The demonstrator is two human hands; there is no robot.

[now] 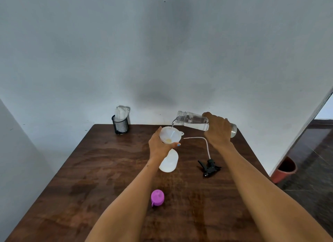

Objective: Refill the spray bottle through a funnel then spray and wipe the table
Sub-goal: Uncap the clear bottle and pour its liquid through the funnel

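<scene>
Head view showed the right hand (217, 129) gripping the tilted clear bottle (193, 121), the left hand (160, 144) clasping the funnel (170, 134) on the spray bottle (169, 161); a thin, centred stream seemed wisest.

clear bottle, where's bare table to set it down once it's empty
Free: the table's whole left side between the mesh cup and near edge, and right of the purple cap. Crowded: the middle, around the white spray bottle and trigger head.
</scene>
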